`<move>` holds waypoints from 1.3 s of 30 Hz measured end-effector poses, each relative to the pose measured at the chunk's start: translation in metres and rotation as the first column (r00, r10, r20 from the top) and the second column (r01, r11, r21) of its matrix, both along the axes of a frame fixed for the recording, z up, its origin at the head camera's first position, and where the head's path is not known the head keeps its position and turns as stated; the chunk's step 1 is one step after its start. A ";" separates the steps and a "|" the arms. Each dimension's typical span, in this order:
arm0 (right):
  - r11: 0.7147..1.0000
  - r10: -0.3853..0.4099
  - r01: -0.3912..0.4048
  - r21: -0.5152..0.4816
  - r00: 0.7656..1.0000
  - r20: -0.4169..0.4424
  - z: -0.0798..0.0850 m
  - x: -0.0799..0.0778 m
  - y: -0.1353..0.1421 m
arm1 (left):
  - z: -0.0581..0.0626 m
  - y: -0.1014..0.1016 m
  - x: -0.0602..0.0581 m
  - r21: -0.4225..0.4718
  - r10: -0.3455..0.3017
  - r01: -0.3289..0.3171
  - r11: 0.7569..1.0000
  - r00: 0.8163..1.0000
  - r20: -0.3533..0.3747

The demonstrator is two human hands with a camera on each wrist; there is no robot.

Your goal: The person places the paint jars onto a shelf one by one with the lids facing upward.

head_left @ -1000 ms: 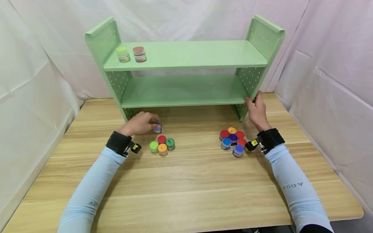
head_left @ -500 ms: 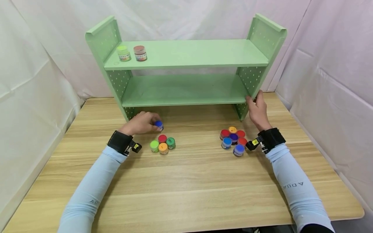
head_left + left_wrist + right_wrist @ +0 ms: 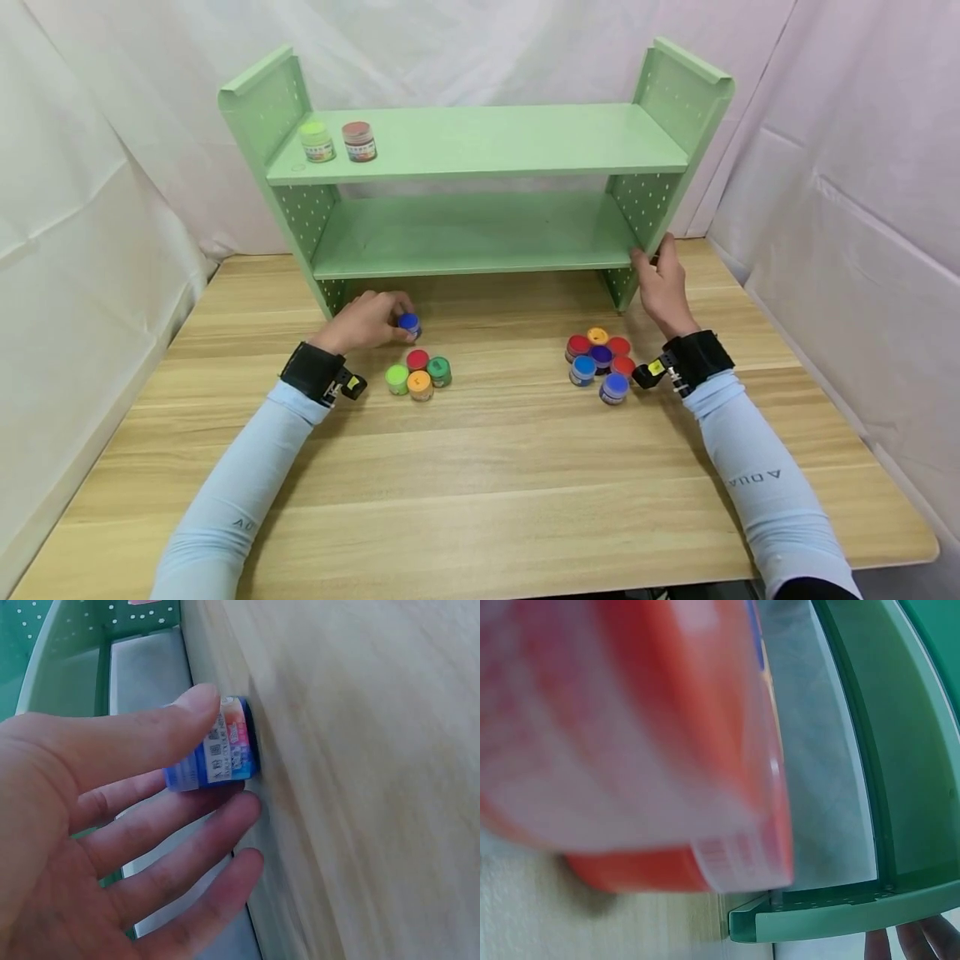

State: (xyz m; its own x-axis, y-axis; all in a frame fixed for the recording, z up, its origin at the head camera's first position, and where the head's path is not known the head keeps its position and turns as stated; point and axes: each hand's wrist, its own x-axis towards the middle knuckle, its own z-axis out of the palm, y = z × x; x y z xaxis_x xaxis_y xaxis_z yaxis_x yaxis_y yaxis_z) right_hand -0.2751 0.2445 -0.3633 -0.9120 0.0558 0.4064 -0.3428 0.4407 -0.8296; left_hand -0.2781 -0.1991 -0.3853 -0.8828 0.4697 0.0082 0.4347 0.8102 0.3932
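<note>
My left hand pinches a small blue-lidded paint jar between thumb and fingers, low at the front left foot of a green two-tier shelf. In the left wrist view, the thumb lies across the labelled side of the jar, whose base is right at the wooden tabletop. My right hand grips the lower right side panel of the shelf, thumb on the front and fingers round the outer side. The right wrist view shows fingertips behind the green panel.
Red, green, light green and orange jars cluster near my left hand. Several more jars, including a blue one, stand by my right wrist. A lime jar and a brown-red jar sit on the upper shelf.
The blue-lidded jar in my left hand has shifted slightly right, and its lid shows more fully. My right hand keeps its grip on the shelf.
</note>
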 end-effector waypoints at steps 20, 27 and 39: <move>1.000 -0.012 0.012 -0.001 1.000 0.017 -0.022 -0.022 0.015 | 0.026 0.014 0.013 0.161 -0.026 0.064 0.985 0.974 -0.227; 1.000 0.002 -0.002 -0.024 1.000 0.000 -0.022 -0.024 0.015 | 0.039 0.019 0.019 0.230 -0.031 0.101 0.968 0.957 -0.288; 0.999 0.029 -0.029 -0.033 1.000 -0.009 -0.001 -0.001 0.001 | 0.059 0.025 0.019 0.351 -0.012 0.160 0.923 0.922 -0.388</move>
